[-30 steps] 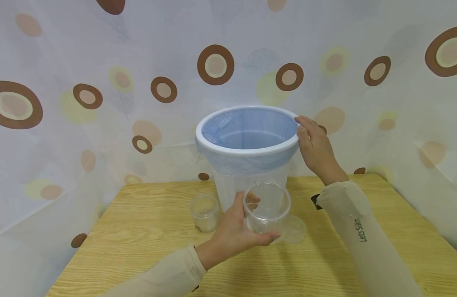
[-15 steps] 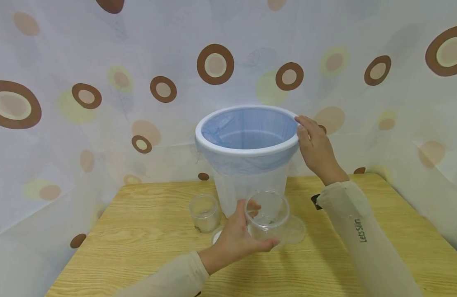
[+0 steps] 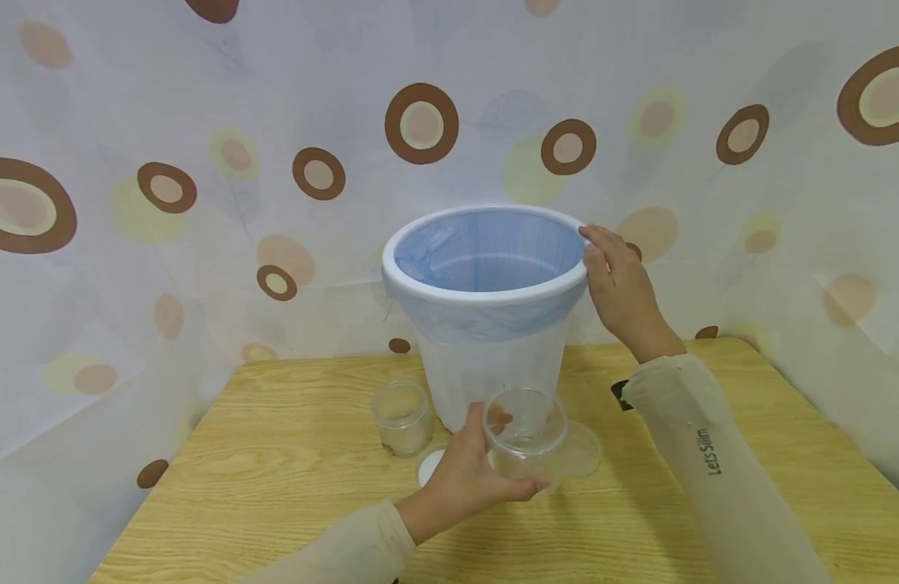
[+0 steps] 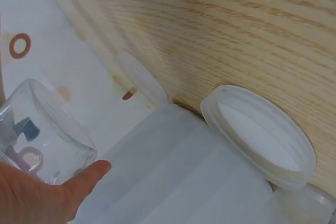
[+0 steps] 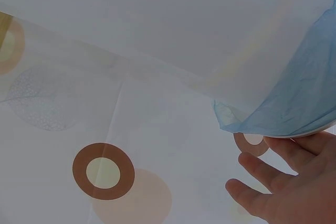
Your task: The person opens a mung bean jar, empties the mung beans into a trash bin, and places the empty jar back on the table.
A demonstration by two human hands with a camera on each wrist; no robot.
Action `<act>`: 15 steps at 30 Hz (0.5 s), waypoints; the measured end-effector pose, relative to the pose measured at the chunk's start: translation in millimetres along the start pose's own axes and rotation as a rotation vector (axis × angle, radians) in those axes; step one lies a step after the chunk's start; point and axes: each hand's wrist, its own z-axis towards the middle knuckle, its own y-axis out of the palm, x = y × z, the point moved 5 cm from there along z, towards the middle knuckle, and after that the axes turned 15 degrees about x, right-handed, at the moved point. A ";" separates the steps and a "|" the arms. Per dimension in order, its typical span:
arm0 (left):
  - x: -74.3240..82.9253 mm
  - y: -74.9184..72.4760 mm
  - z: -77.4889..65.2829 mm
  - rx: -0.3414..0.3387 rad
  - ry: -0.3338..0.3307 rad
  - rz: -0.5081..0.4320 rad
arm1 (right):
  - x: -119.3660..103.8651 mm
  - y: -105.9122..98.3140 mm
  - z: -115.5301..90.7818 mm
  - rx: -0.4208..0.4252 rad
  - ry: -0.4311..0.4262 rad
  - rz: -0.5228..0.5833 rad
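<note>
My left hand [image 3: 464,470] grips a clear plastic jar [image 3: 526,454] from the side, its open mouth facing up, in front of the bin. In the left wrist view the thumb lies along the edge of this jar [image 4: 52,129]. The right hand [image 3: 625,288] rests at the right side of the rim of a tall white bin [image 3: 486,369], with fingers fairly straight against it. A blue bag [image 3: 486,320] lines the bin and folds over its rim. The right wrist view shows fingertips [image 5: 283,148] right at the bagged edge.
A second clear jar [image 3: 403,426] stands left of the bin. One white lid [image 3: 429,467] lies partly hidden behind my left hand, and a translucent lid [image 3: 579,451] lies right of the held jar. The wooden table [image 3: 289,454] meets a patterned backdrop [image 3: 318,268].
My left hand has lowered the jar a little, shifting slightly right, and the white lid behind it has come into view. The right hand stays at the bin's rim.
</note>
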 end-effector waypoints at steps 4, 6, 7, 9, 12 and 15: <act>-3.1 2.0 -1.1 -0.001 -0.005 0.010 | 0.7 -0.5 -0.1 -0.004 0.004 -0.002; -5.2 3.0 -1.6 -0.003 -0.007 0.019 | 1.0 -0.5 -0.1 -0.006 0.003 -0.004; -6.2 3.4 -1.8 -0.001 -0.009 0.026 | 1.2 -0.5 -0.1 -0.007 0.004 -0.006; -8.4 4.1 -2.3 0.000 -0.014 0.036 | 1.3 -0.5 0.0 -0.009 0.007 -0.007; -11.4 5.1 -2.7 0.008 -0.025 0.042 | 1.0 -0.2 0.2 -0.007 0.005 -0.007; -14.3 5.5 -2.4 0.024 -0.035 0.050 | 0.5 -0.2 0.5 -0.001 -0.002 -0.003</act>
